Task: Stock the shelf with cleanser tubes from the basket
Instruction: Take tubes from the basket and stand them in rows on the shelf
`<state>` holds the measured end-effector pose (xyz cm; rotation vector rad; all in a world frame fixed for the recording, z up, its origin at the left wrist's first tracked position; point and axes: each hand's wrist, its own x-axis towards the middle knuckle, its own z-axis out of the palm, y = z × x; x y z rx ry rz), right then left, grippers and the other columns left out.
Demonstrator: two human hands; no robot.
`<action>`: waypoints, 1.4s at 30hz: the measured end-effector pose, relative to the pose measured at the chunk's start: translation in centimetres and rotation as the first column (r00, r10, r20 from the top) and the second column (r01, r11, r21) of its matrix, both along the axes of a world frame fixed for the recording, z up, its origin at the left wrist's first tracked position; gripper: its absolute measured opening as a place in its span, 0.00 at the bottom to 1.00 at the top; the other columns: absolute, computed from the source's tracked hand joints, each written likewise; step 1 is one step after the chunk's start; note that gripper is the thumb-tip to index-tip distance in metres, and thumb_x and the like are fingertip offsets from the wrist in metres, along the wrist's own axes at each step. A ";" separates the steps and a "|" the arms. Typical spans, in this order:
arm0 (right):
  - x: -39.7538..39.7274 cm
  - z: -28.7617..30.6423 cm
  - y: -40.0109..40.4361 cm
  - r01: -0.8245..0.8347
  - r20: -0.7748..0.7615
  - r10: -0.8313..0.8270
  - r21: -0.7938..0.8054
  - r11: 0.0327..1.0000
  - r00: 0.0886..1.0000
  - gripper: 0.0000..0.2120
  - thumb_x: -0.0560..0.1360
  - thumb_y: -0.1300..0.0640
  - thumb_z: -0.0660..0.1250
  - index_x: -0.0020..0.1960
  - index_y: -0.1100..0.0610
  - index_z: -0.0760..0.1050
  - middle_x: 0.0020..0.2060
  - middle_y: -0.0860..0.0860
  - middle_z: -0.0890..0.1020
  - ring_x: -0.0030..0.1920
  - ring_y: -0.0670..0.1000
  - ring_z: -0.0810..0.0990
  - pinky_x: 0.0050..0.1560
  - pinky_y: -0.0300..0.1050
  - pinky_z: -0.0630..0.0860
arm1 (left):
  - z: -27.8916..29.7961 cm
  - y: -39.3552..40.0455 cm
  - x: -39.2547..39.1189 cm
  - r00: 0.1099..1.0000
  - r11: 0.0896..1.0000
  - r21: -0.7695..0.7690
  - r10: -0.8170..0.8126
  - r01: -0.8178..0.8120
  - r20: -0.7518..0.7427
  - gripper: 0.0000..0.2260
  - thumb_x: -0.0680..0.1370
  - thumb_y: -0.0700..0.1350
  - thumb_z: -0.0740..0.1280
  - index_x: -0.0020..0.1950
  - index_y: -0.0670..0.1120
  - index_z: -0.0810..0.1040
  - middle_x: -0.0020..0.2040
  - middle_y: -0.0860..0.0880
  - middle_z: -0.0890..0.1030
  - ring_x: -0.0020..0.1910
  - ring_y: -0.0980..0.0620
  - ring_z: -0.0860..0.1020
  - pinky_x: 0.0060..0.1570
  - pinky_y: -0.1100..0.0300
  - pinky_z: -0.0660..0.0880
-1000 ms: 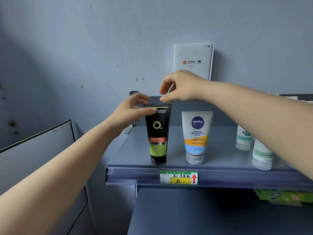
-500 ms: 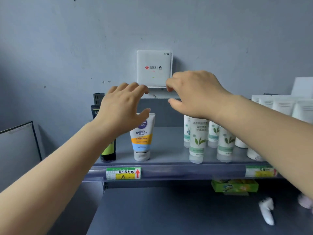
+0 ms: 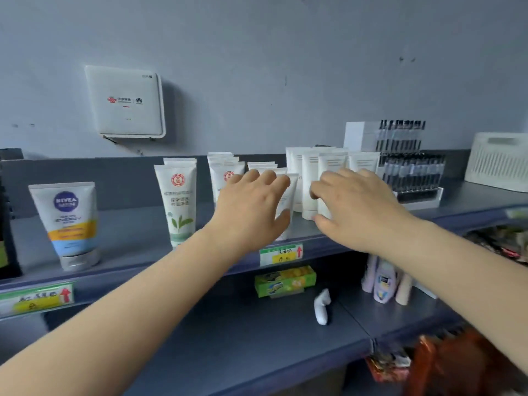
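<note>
Both hands have slid right along the shelf [image 3: 120, 232] since half a second ago, away from the Nivea tube [image 3: 70, 224] and the black tube at the far left, and they're now over the bunch of white tubes in the middle. The white wall box [image 3: 125, 101] that sat right behind the hands now sits well off to the left.

Left hand [image 3: 251, 212] is spread with fingers relaxed, lying against a white cleanser tube [image 3: 287, 207] near the shelf's front edge; the thumb is beside the tube's lower part, but I can't tell if it's really gripping. Right hand [image 3: 357, 207] is loosely open too, fingertips touching the front of the taller plain white tubes [image 3: 328, 172], thumb low near their caps. Nothing clearly pinched.

All the tubes stand upright, long axis vertical, caps down on the shelf, crimped flat ends pointing up. The green-leaf tube [image 3: 178, 201] stands just left of the left wrist, label facing out.

Off to the right there's a rack of dark little bottles [image 3: 411, 172] and a white basket [image 3: 498, 161] on the same shelf. A price tag [image 3: 281, 254] hangs on the front rail below the hands.
</note>
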<state>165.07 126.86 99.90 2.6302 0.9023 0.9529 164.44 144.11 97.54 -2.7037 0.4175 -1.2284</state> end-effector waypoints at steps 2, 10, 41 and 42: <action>0.2 -1.3 -2.9 0.062 -0.056 -0.062 -0.009 0.998 0.997 0.15 0.77 0.47 0.57 0.60 0.53 0.68 0.56 0.49 0.73 0.60 0.53 0.70 0.57 0.48 0.65 | -1.1 -2.7 1.0 0.998 0.999 0.028 -0.042 0.043 -0.038 0.16 0.66 0.55 0.61 0.44 0.46 0.78 0.36 0.50 0.79 0.34 0.46 0.78 0.33 0.56 0.73; 1.0 -6.5 -13.2 0.321 -0.189 -0.315 0.001 0.947 0.930 0.19 0.76 0.46 0.59 0.63 0.53 0.67 0.57 0.49 0.72 0.61 0.53 0.69 0.58 0.48 0.66 | -6.1 -13.3 5.0 0.936 0.954 0.114 -0.243 0.278 -0.255 0.19 0.74 0.52 0.63 0.62 0.45 0.72 0.55 0.47 0.76 0.55 0.43 0.74 0.51 0.53 0.68; 6.3 -40.8 -41.4 0.918 -0.951 -0.283 0.000 0.397 0.122 0.23 0.72 0.52 0.68 0.64 0.58 0.70 0.62 0.54 0.72 0.61 0.56 0.74 0.56 0.50 0.75 | -40.7 -43.9 19.8 0.095 0.691 -0.196 -0.359 0.696 -0.928 0.16 0.76 0.47 0.61 0.63 0.48 0.70 0.60 0.49 0.73 0.59 0.46 0.72 0.52 0.55 0.68; 6.1 -42.4 -41.8 0.935 -0.967 -0.244 -0.014 0.354 0.078 0.23 0.72 0.53 0.68 0.65 0.57 0.69 0.63 0.54 0.72 0.62 0.57 0.73 0.57 0.51 0.74 | -42.0 -44.4 19.7 0.067 0.712 -0.199 -0.327 0.673 -0.943 0.15 0.76 0.47 0.61 0.62 0.48 0.70 0.59 0.49 0.73 0.58 0.47 0.72 0.50 0.56 0.68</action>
